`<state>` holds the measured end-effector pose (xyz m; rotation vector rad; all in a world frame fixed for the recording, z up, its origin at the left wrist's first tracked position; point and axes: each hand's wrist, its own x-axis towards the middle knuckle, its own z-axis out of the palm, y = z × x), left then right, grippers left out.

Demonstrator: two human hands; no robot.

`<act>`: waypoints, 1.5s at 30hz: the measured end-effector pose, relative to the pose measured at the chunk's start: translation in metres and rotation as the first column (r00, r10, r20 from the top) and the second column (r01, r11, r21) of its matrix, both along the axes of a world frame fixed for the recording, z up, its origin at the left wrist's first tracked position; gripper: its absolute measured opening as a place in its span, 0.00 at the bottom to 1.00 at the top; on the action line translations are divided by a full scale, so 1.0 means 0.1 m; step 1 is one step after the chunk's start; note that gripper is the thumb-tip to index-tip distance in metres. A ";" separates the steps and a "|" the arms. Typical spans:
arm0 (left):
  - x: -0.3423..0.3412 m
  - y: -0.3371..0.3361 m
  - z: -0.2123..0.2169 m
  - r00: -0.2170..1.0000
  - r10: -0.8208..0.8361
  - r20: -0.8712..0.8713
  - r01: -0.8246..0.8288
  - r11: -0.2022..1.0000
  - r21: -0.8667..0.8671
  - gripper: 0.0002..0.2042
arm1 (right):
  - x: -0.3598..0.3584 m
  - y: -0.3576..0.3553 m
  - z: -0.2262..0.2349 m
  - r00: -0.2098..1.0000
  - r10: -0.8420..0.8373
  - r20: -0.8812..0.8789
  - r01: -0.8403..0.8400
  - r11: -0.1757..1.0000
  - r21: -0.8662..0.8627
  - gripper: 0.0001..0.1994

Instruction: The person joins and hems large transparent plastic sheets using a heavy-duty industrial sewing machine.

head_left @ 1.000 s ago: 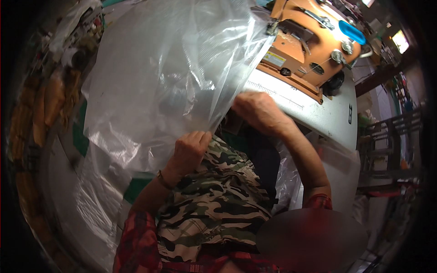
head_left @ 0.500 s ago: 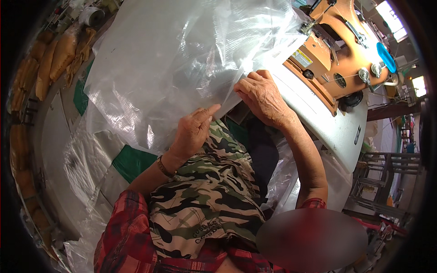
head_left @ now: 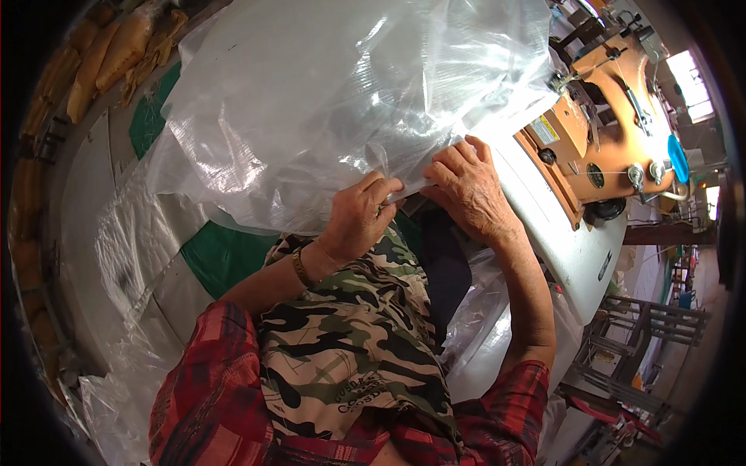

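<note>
A large sheet of translucent plastic [head_left: 303, 101] spreads over the work surface ahead of me, wrinkled and shiny. My left hand [head_left: 359, 213] pinches its near edge, thumb and forefinger pressed together. Just to the right, my right hand [head_left: 470, 186] has its fingers curled over the same edge, closed on the plastic. A short stretch of the edge runs between the two hands. The fingertips of my right hand are partly hidden by the hand itself. To the right of the sheet stands an orange-tan sewing machine [head_left: 598, 140], where the sheet's far right part reaches its needle end.
The machine's white table [head_left: 556, 213] curves along the right. Green cloth [head_left: 221, 256] and more clear plastic [head_left: 128, 241] lie at left. Brown wrapped bundles [head_left: 124, 50] line the far left. A grey metal rack [head_left: 637, 334] stands at right. A camouflage apron [head_left: 350, 334] covers my lap.
My left hand has moved right and up, from a loosely pointing finger to a pinch on the edge. My right hand has shifted slightly right and down. The view has turned a little.
</note>
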<state>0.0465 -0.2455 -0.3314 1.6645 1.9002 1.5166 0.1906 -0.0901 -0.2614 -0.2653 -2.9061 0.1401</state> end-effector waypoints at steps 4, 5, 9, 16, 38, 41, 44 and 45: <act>-0.02 0.00 -0.02 0.999 -0.027 0.038 0.026 0.999 0.034 0.10 | -0.05 -0.03 0.02 1.000 0.021 0.003 -0.021 0.999 0.048 0.09; -0.02 0.00 -0.02 0.998 -0.038 0.047 0.036 0.999 0.038 0.09 | -0.05 -0.04 0.03 1.000 0.022 0.005 -0.022 0.999 0.048 0.09; -0.03 -0.01 0.02 0.998 -0.057 0.009 0.056 0.997 0.058 0.07 | -0.06 -0.06 0.05 0.999 0.039 0.011 -0.039 0.998 0.042 0.08; -0.02 -0.04 0.21 0.971 0.003 -0.237 0.002 1.000 0.020 0.08 | -0.04 -0.04 0.01 0.999 0.042 -0.014 -0.042 0.999 0.018 0.07; -0.12 0.09 0.48 0.930 -0.149 -0.337 0.167 0.986 0.024 0.17 | -0.05 0.29 0.32 0.979 0.122 -0.162 -0.115 0.992 0.052 0.17; -0.19 0.12 0.72 0.958 -0.287 -0.020 0.286 0.956 -0.062 0.12 | -0.02 0.39 0.37 0.977 0.131 -0.169 -0.127 0.991 0.032 0.17; -0.31 0.23 0.69 0.913 -0.341 0.225 0.371 0.923 -0.104 0.09 | 0.03 0.54 0.41 0.972 0.108 -0.211 -0.113 0.994 -0.009 0.18; -0.33 0.24 0.68 0.914 -0.340 0.223 0.369 0.924 -0.103 0.09 | 0.04 0.58 0.40 0.978 0.078 -0.194 -0.082 0.997 -0.014 0.19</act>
